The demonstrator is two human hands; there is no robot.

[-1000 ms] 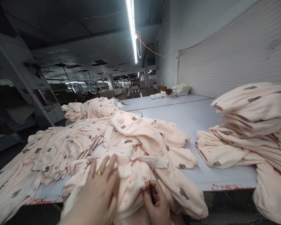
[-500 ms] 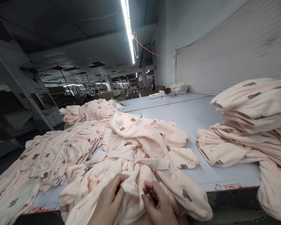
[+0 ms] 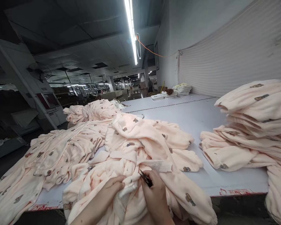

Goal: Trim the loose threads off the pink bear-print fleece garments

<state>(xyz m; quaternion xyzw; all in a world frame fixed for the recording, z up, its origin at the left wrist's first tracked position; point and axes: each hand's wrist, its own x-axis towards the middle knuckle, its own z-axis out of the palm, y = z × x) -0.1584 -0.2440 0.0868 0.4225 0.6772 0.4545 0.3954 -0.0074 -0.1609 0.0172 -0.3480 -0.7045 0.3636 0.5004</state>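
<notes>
A pale pink plush garment (image 3: 152,137) with small bear prints lies bunched at the front of the table, a light band crossing it. My left hand (image 3: 108,192) pinches a fold of this garment, thumb and fingers pressed on the cloth. Held in my right hand (image 3: 155,195) is a pair of dark thread snips (image 3: 145,178), their blades pointing up and left, just right of the pinched fold. Whether the blades touch the cloth I cannot tell. The fingertips of my left hand are partly sunk in the fabric.
More pink garments (image 3: 70,150) spread over the table's left side and hang off its edge. On the right rises a folded stack (image 3: 259,109) of the same cloth. Farther back, white folded items (image 3: 182,89) rest on the pale tabletop (image 3: 189,107) near the wall.
Both hands have moved up and slightly away from me along the garment. The snips now show more plainly, tilted left, and the fold in my left hand has shifted. The view has turned slightly left.
</notes>
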